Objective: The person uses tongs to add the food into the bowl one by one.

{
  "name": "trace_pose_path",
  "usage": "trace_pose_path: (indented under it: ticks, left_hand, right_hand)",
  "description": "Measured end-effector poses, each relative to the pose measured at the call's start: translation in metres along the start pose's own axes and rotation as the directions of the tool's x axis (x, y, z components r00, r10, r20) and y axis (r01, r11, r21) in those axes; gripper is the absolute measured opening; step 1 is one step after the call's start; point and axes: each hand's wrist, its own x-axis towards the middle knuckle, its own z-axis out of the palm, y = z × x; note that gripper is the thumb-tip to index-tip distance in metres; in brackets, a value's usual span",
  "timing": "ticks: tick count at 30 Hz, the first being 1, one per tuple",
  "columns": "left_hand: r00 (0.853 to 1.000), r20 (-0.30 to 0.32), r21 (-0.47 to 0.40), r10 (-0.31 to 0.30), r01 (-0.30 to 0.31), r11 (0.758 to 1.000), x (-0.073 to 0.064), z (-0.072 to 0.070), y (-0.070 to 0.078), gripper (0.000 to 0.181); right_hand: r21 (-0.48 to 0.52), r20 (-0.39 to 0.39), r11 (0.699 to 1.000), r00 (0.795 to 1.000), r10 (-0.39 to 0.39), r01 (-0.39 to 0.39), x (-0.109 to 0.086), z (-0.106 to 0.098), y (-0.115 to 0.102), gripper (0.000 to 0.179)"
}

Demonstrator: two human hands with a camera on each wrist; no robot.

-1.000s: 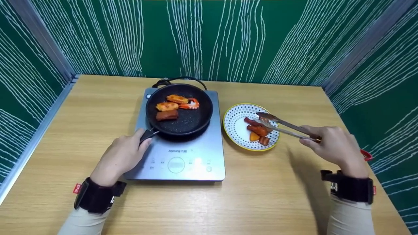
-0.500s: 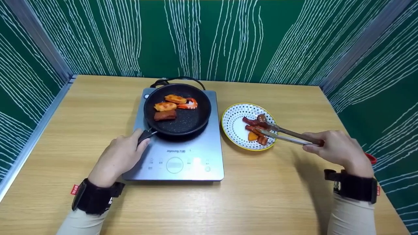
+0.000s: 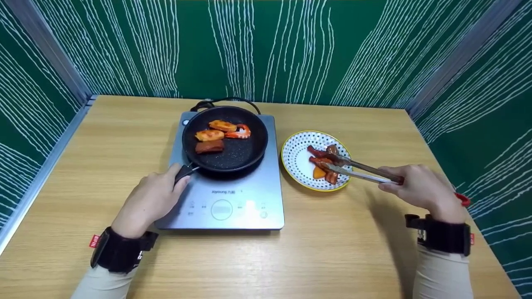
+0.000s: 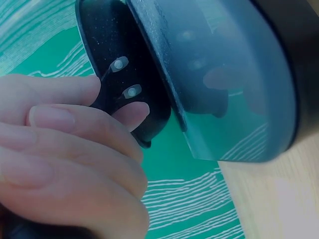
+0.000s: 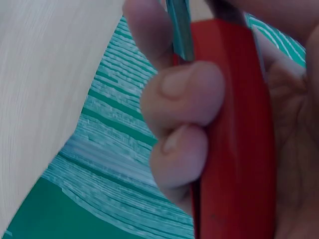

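Note:
My left hand (image 3: 151,197) grips the black handle of a frying pan (image 3: 245,155), which sits on a silver induction cooker (image 3: 253,191). In the pan lie two orange-brown chicken wings (image 3: 210,135), a shrimp (image 3: 240,132) and a brown block of meat (image 3: 210,146). In my right hand (image 3: 419,187) are metal tongs (image 3: 370,172); the right wrist view shows fingers curled round their red handle (image 5: 234,134). The tongs' tips reach into a dotted, yellow-rimmed plate (image 3: 295,166), at a reddish-brown piece of food (image 3: 319,162). Beside it are an orange piece (image 3: 318,172) and more brown meat (image 3: 331,177).
Behind the pan, a black power cord (image 3: 237,99) loops over the cooker's back edge. Green walls with white streaks stand along the back and sides of the wooden table (image 3: 232,261). The plate is just right of the cooker.
The tongs have moved down and left over the plate, from the back meat piece to the reddish-brown pieces nearer the middle. The left hand and pan keep their place on the cooker.

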Motion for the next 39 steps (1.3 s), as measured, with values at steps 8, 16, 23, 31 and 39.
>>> trace_pose_path:
  ticks: [8, 16, 23, 31, 39]
  left_hand:
    - [0.999, -0.033, 0.015, 0.033, -0.032, 0.999, 0.000, 0.002, 0.000, 0.025]
    - [1.000, -0.014, 0.014, 0.020, -0.020, 1.000, 0.001, 0.002, 0.000, 0.026]
    - [1.000, 0.011, 0.003, -0.002, 0.002, 1.000, 0.001, 0.000, 0.000, 0.026]
    - [1.000, 0.011, 0.002, 0.003, -0.003, 1.000, 0.000, 0.000, 0.001, 0.026]
    - [1.000, 0.017, 0.006, -0.007, 0.007, 1.000, -0.001, -0.002, 0.001, 0.030]
  right_hand:
    - [-0.116, -0.110, 0.990, 0.990, -0.087, 0.074, 0.013, 0.015, -0.016, 0.038]
    - [-0.085, -0.096, 0.996, 0.995, -0.042, 0.034, 0.007, 0.010, -0.012, 0.042]
    - [-0.082, -0.057, 0.996, 0.998, -0.027, 0.023, 0.006, 0.007, -0.010, 0.047]
    - [-0.084, -0.049, 0.996, 0.998, -0.038, 0.034, 0.010, 0.010, -0.014, 0.046]
    - [-0.123, -0.080, 0.991, 0.994, -0.069, 0.058, 0.009, 0.011, -0.013, 0.042]
